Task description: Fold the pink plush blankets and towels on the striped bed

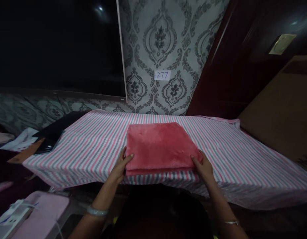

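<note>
A folded red towel (158,146) lies on a table covered with a pink, grey and white striped cloth (243,159). My left hand (122,164) grips the towel's near left corner, thumb on top and fingers underneath. My right hand (204,166) grips the near right corner the same way. Both wrists wear bangles. The towel is flat and squared, near the table's front edge.
A dark screen (56,46) hangs on the patterned wall, with a paper label reading 277 (162,75) beside it. A dark flat object (56,131) lies at the table's left end. A pink and white case (31,212) sits low left. A brown door stands right.
</note>
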Motion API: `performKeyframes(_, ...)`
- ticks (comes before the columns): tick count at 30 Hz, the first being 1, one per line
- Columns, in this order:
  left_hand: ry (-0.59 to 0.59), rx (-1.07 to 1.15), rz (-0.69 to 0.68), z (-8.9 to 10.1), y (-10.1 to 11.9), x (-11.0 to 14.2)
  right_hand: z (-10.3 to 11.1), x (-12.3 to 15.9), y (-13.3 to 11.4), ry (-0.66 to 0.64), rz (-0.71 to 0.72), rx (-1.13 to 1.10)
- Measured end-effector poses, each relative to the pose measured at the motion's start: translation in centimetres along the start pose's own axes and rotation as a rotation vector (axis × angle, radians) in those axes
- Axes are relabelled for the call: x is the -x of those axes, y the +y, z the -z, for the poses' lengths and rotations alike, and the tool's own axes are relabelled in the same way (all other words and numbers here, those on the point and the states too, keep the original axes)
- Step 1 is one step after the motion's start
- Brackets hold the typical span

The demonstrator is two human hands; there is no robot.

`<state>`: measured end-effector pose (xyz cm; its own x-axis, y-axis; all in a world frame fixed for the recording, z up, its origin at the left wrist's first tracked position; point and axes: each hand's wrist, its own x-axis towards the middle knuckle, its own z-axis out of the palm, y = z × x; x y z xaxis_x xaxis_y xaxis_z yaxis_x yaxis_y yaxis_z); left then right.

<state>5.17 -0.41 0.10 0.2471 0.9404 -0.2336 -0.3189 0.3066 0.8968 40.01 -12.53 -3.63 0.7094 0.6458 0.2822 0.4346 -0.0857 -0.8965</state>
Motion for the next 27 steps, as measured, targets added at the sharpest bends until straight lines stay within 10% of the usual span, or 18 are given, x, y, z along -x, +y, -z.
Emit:
performKeyframes(4,0.053,0.036,-0.049,-1.2,0.3,0.3,-1.9,2.4,-2.5,0.093,0.449,0.367)
performKeyframes(10,0.027,0.1,-0.095,-2.2,0.5,0.4,-7.9,7.8,-7.5,-0.312,0.84,0.549)
performKeyframes(16,-0.035,0.149,-0.166,-3.1,-0.4,1.7,-11.8,8.1,-7.7,-0.335,0.869,0.475)
performKeyframes(27,0.003,0.316,0.091,2.5,0.5,-3.5,-8.3,6.8,-5.2,-0.367,0.556,0.041)
